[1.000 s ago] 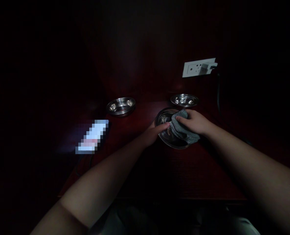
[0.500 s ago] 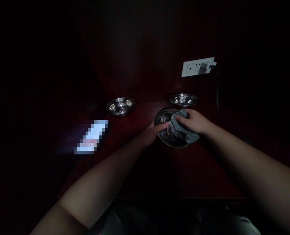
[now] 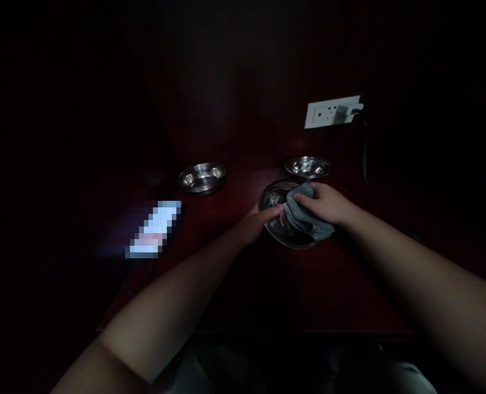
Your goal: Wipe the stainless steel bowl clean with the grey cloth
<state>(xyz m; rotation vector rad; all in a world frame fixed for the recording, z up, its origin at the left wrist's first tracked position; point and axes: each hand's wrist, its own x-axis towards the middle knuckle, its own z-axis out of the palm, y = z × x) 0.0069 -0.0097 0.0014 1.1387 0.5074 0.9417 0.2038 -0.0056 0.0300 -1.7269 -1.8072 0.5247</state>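
Note:
A shiny metal bowl (image 3: pixel 275 227) is tilted above the dark red table, its inside turned toward me. My left hand (image 3: pixel 256 223) grips its left rim, with the thumb over the edge and the other fingers hidden behind. A grey-green woven cloth (image 3: pixel 308 219) lies folded over the bowl's right side. My right hand (image 3: pixel 323 202) is closed on this cloth, thumb on top, pressing it against the rim; its remaining fingers are out of sight.
Stacked metal bowls (image 3: pixel 202 179) stand at the back left, and another metal bowl (image 3: pixel 308 167) at the back right. A lit, pixelated phone (image 3: pixel 154 230) is at the left. Behind, a wall socket (image 3: pixel 333 111) holds a plug with a hanging cable (image 3: pixel 366 156). The surroundings are very dark.

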